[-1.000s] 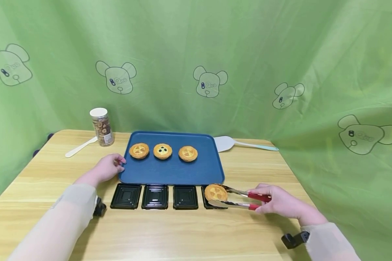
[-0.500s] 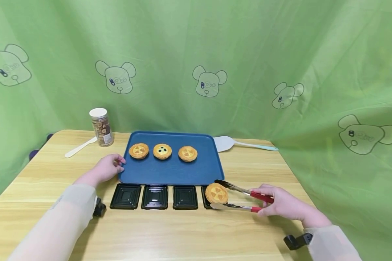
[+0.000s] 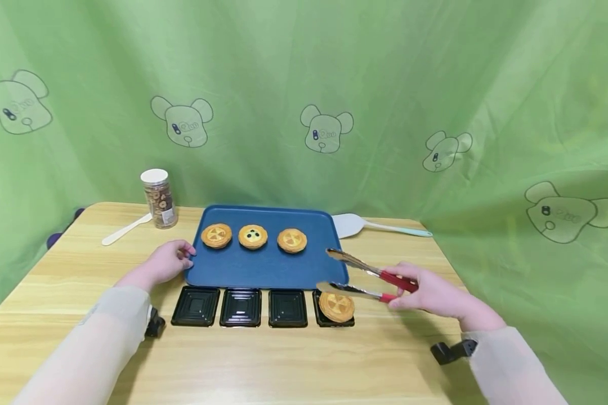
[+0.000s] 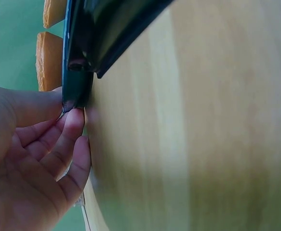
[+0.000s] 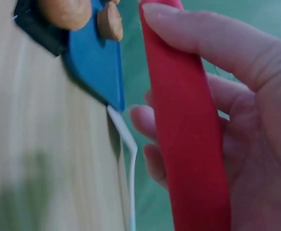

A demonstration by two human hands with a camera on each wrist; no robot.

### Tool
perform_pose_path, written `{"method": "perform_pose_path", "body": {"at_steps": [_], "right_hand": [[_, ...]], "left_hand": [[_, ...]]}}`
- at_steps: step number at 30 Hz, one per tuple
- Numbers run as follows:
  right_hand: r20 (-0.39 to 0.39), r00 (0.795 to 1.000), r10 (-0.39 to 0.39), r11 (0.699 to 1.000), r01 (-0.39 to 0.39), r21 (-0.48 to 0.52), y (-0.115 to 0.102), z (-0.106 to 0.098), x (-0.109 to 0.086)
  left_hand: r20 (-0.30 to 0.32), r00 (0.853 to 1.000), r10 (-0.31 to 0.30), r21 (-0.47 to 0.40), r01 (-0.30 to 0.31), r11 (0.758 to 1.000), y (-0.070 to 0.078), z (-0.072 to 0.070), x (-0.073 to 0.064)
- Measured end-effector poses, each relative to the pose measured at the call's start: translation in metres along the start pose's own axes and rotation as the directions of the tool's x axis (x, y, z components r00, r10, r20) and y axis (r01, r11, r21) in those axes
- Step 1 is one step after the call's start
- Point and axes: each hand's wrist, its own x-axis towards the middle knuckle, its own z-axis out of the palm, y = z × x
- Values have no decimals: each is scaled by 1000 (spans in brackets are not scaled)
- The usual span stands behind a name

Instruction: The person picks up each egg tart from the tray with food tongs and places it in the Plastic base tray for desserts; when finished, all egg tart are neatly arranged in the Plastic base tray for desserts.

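My left hand (image 3: 166,262) pinches the left edge of a blue tray (image 3: 260,271); in the left wrist view the thumb (image 4: 39,106) lies on top and fingertips touch from below. Three round tarts sit on the tray: a left tart (image 3: 216,235), a dotted middle tart (image 3: 253,237) and a right tart (image 3: 291,241). My right hand (image 3: 428,289) grips red-handled tongs (image 3: 396,280), whose arms are spread with nothing between them, above the tray's right front corner. Below the tongs, another tart (image 3: 337,307) sits in the rightmost black box (image 3: 326,322).
Several black boxes line the tray's front, including the leftmost box (image 3: 196,306), a second box (image 3: 240,307) and a third box (image 3: 287,308). A lidded jar (image 3: 160,202) and a white spatula-like utensil (image 3: 126,228) stand left. A white turner (image 3: 348,224) lies right of the tray.
The tongs have spread and come off the tart, which stays in the rightmost box. My right hand has lifted them up and away toward the tray. The left hand has not moved.
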Motion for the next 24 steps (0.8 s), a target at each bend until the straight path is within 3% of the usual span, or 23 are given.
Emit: {"method": "perform_pose_path", "body": {"at_steps": [7,14,24], "right_hand": [[-44,998,-47,992,42,-117,-21,5,53],[-80,996,-32,976,13,-220,-32,18,101],[-38,998,52,969,-60,-238,-35,40,135]], "left_hand": [[0,1000,8,-8,-8,1000,0,0,-2],[-11,1000,15,-4,-15,1000,-2,0,-1],[-25,999,36,2,-36,999,-4,1,0]]}}
